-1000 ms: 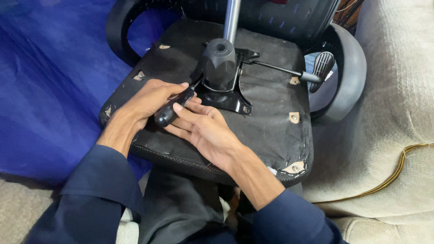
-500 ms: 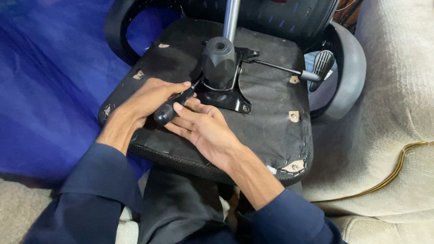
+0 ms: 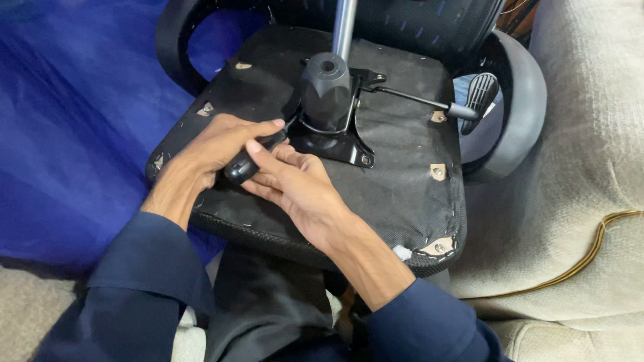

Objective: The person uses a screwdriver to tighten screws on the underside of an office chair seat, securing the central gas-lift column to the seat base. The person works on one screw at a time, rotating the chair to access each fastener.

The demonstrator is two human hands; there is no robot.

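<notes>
An office chair lies upturned, its black fabric seat underside (image 3: 396,181) facing me. A black metal mechanism plate (image 3: 332,137) with a thick black hub (image 3: 325,90) is bolted at its middle. My left hand (image 3: 215,147) is closed around a black tool handle (image 3: 243,167) whose tip points at the plate's near left edge. My right hand (image 3: 295,188) lies flat beside it, fingers steadying the same handle. A thin lever with a ribbed black paddle (image 3: 479,94) sticks out to the right.
A chrome post (image 3: 343,30) rises from the hub. The curved black armrest (image 3: 523,107) is at the right, another (image 3: 178,47) at the far left. Blue cloth (image 3: 74,121) covers the left side; a beige cushion with gold cord (image 3: 590,201) lies right.
Both hands keep their hold on the tool handle; they and the chair stay where they were.
</notes>
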